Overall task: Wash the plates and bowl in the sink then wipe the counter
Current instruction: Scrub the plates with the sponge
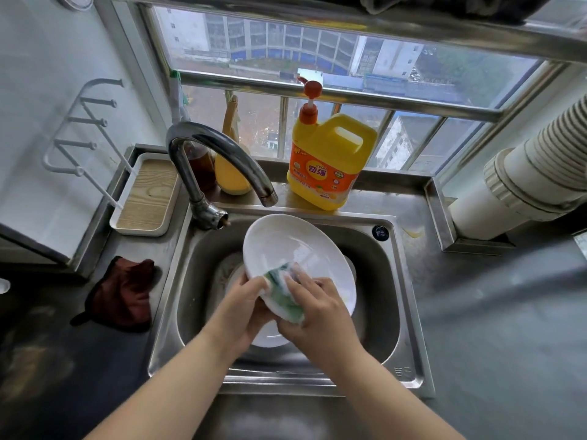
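Forearms enter from the lower edge and converge over the sink. Task status, judged from this view: washing is in progress and incomplete. One white plate is held tilted above the basin, its upper rim just below the faucet spout; no water stream is visible. More white dishware lies in the basin beneath, so further pieces appear to await washing; whether it includes the bowl cannot be told. Wiping the bench is not yet started: a yellowish spill sits right of the sink rim, and a dark red cloth lies unused left of the sink.

Hand pose: the left hand grips the plate's lower left rim, thumb on the inner face, fingers curled behind. The right hand clenches a green sponge against the plate's lower inner face, fingers bent over the sponge.

Surroundings: a yellow detergent jug with an orange pump stands on the ledge behind the sink, beside two bottles behind the faucet. A wood-lined tray rests at the left rear.
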Demonstrator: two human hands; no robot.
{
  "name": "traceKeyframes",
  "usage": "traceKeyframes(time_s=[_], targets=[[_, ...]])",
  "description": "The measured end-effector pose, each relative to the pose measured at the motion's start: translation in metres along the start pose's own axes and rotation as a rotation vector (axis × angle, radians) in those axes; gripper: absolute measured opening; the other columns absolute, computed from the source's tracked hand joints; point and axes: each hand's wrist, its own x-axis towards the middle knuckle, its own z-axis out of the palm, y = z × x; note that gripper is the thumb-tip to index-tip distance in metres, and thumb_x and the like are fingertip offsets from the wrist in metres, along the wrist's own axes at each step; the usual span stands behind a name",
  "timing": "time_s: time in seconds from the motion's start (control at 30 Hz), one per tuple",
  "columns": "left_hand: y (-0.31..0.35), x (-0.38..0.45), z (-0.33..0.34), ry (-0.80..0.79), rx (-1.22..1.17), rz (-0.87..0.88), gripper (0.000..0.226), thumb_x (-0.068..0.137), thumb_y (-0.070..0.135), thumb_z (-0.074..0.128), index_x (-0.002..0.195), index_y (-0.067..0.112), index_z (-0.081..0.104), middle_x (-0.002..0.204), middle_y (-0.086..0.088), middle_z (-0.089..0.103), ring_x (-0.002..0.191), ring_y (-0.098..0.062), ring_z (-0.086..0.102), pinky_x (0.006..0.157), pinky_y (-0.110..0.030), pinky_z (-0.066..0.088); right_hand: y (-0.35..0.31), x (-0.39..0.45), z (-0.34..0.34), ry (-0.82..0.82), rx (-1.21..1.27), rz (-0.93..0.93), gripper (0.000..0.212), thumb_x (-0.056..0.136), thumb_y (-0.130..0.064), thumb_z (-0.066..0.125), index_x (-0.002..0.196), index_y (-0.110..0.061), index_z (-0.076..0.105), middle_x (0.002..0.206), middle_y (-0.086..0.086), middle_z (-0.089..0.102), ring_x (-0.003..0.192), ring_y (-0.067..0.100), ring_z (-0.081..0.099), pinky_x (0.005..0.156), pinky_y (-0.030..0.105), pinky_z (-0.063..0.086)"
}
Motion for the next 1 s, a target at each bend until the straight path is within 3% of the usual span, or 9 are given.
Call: traceKeyframes(time_s=[0.13, 0.23, 0.3, 0.43, 0.53, 0.73, 0.87, 0.93, 1.0], targets=[[0.009, 0.001, -0.019, 0.037, 0.009, 0.019, 0.048, 0.083, -0.007, 0.042, 0.124, 0.014, 0.055, 0.112, -0.018, 0.067, 0.097, -0.034, 0.067, 0.070, -0.042, 0.058, 0.032, -0.003, -0.016, -0.135, 0.031, -0.057, 0.052, 0.089, -0.052, 0.047, 0.132, -0.025, 0.056, 0.144, -0.005, 0.045, 0.109, 0.029, 0.049, 0.098, 0.034, 0.039], [0.014, 0.002, -0.025, 0.041, 0.047, 0.021, 0.059, 0.069, 0.002, 0.051, 0.126, 0.017, 0.055, 0.117, -0.017, 0.065, 0.106, -0.036, 0.063, 0.074, -0.043, 0.057, 0.056, 0.002, -0.027, -0.163, -0.053, 0.107, 0.050, 0.093, -0.044, 0.046, 0.140, -0.028, 0.045, 0.147, -0.017, 0.033, 0.116, 0.023, 0.038, 0.108, 0.038, 0.034], [0.015, 0.002, -0.022, 0.046, 0.056, 0.030, 0.060, 0.064, 0.004, 0.052, 0.123, 0.018, 0.057, 0.114, -0.016, 0.067, 0.104, -0.034, 0.064, 0.073, -0.043, 0.058, 0.050, 0.005, -0.025, -0.181, -0.040, 0.193, 0.049, 0.094, -0.036, 0.048, 0.142, -0.027, 0.042, 0.152, -0.013, 0.030, 0.118, 0.022, 0.034, 0.109, 0.037, 0.030], [0.019, 0.003, -0.017, 0.012, 0.089, 0.054, 0.047, 0.079, -0.007, 0.050, 0.119, 0.016, 0.058, 0.108, -0.017, 0.069, 0.095, -0.033, 0.068, 0.068, -0.041, 0.059, 0.007, 0.000, -0.011, -0.182, 0.195, 0.094, 0.057, 0.084, -0.032, 0.043, 0.141, -0.031, 0.043, 0.151, -0.018, 0.027, 0.121, 0.016, 0.032, 0.106, 0.017, 0.021], [0.023, 0.002, -0.024, 0.029, 0.107, 0.047, 0.046, 0.082, -0.009, 0.045, 0.120, 0.014, 0.057, 0.109, -0.018, 0.068, 0.094, -0.034, 0.069, 0.068, -0.042, 0.058, 0.007, -0.001, -0.010, -0.214, 0.259, 0.040, 0.055, 0.081, -0.032, 0.045, 0.136, -0.034, 0.050, 0.147, -0.022, 0.031, 0.120, 0.009, 0.034, 0.105, 0.012, 0.021], [0.034, 0.001, -0.033, 0.053, 0.115, 0.042, 0.049, 0.062, 0.008, 0.052, 0.108, 0.018, 0.063, 0.096, -0.009, 0.072, 0.085, -0.025, 0.068, 0.061, -0.034, 0.058, 0.060, 0.005, -0.025, -0.135, -0.031, 0.189, 0.047, 0.079, -0.026, 0.049, 0.123, -0.024, 0.065, 0.138, -0.005, 0.053, 0.105, 0.029, 0.049, 0.099, 0.045, 0.043], [0.034, 0.007, -0.030, 0.108, 0.077, 0.056, 0.051, 0.064, 0.007, 0.052, 0.114, 0.014, 0.060, 0.107, -0.015, 0.067, 0.092, -0.031, 0.065, 0.063, -0.036, 0.057, 0.025, 0.004, -0.015, -0.118, 0.066, 0.142, 0.049, 0.080, -0.029, 0.045, 0.126, -0.024, 0.062, 0.140, -0.009, 0.050, 0.105, 0.027, 0.047, 0.100, 0.027, 0.035], [0.033, 0.009, -0.029, 0.105, 0.090, 0.076, 0.042, 0.074, 0.000, 0.049, 0.112, 0.015, 0.060, 0.102, -0.014, 0.069, 0.088, -0.031, 0.068, 0.064, -0.039, 0.058, 0.003, 0.001, -0.009, -0.152, 0.200, 0.113, 0.055, 0.078, -0.036, 0.039, 0.128, -0.027, 0.061, 0.139, -0.021, 0.042, 0.111, 0.018, 0.042, 0.100, 0.011, 0.022], [0.032, 0.007, -0.029, 0.107, 0.090, 0.075, 0.039, 0.083, -0.006, 0.041, 0.108, 0.017, 0.061, 0.092, -0.010, 0.072, 0.079, -0.027, 0.070, 0.060, -0.038, 0.058, -0.002, 0.001, -0.009, -0.162, 0.245, 0.080, 0.055, 0.076, -0.033, 0.040, 0.125, -0.027, 0.063, 0.136, -0.025, 0.040, 0.112, 0.016, 0.043, 0.100, 0.009, 0.021]])
